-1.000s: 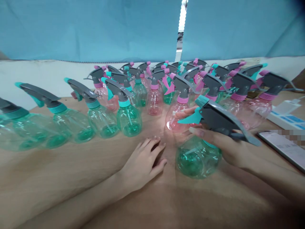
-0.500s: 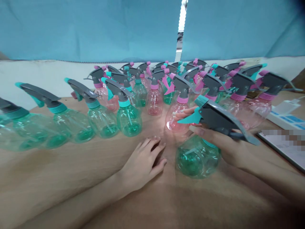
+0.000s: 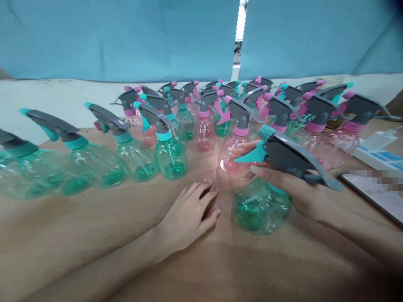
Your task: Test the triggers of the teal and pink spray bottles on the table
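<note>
My right hand (image 3: 292, 186) is closed round the neck of a clear green spray bottle (image 3: 261, 209). This bottle has a grey sprayer head with a turquoise nozzle and trigger, pointing left; part of its neck is hidden by my fingers. On the wooden table (image 3: 201, 268), left of the bottle, rests my left hand (image 3: 192, 212), palm down with its fingers apart and nothing in it. Just beyond my right fingertips stands a pink spray bottle (image 3: 242, 130). A green spray bottle (image 3: 171, 157) stands ahead of my left hand.
Green spray bottles (image 3: 103, 163) form a row at the left. Several pink and green ones crowd the back, a pink bottle (image 3: 344, 138) among them at the right. A phone-like device (image 3: 374, 193) and a white power strip (image 3: 378, 151) lie at the right edge. A blue curtain (image 3: 157, 37) hangs behind.
</note>
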Tool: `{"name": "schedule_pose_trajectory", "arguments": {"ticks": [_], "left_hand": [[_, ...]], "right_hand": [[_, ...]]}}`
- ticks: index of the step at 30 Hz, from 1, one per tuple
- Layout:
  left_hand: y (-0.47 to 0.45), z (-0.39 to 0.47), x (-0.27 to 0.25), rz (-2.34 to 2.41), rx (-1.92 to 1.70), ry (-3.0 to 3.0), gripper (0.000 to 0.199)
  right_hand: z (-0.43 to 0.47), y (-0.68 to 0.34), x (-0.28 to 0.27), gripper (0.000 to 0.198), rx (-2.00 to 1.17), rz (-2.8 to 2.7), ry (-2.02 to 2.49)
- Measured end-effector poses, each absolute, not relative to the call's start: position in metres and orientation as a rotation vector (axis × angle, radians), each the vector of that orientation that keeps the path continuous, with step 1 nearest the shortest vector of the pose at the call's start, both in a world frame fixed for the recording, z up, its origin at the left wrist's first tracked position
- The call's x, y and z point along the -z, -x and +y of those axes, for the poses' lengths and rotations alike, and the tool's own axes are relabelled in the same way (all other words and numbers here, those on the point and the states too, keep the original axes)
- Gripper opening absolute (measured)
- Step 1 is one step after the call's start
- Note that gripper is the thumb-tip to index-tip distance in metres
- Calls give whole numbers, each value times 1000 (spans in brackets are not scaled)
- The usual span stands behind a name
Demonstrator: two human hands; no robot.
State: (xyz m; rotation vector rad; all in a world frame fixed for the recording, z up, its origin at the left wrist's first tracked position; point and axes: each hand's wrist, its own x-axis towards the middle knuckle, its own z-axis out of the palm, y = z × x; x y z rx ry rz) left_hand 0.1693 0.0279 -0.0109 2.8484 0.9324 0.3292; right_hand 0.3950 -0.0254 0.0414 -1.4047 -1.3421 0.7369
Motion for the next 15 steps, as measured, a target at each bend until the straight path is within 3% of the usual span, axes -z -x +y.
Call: {"name": "schedule_pose_trajectory", "arguments": {"ticks": [15], "left_hand": [[-170,28,11,926,-353,-2844,38]], "right_hand": [[-24,-394,-45,35,-767,-1353,1407]]}}
